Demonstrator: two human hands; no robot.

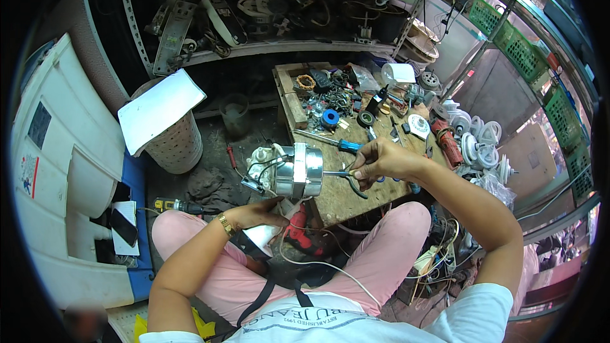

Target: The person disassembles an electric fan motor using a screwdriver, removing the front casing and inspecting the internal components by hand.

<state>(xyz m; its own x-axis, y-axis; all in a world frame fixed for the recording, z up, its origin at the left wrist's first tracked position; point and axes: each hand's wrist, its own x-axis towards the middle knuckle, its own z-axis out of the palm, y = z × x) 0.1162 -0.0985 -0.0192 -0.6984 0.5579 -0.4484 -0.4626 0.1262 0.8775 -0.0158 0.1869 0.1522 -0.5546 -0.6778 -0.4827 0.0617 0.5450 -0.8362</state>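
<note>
A silver cylindrical motor (290, 174) with a white housing (260, 166) and wires at its left end is raised at the front left of the workbench. My right hand (378, 164) pinches its thin shaft on the right side. My left hand (257, 215) is just under the motor, fingers curled at a pale part; what exactly they hold is partly hidden. A white cable (327, 270) hangs below across my lap. Beside the shaft are pliers (356, 189) and a blue-handled screwdriver (349, 145).
The wooden bench (337, 206) carries a red grinder (445, 140), white plastic parts (489, 133) and small hardware. A red drill (298, 235) and yellow drill (175, 205) lie low. A perforated bin (175, 146) with white sheet, metal shelves (267, 47) and a white appliance (60, 165) surround me.
</note>
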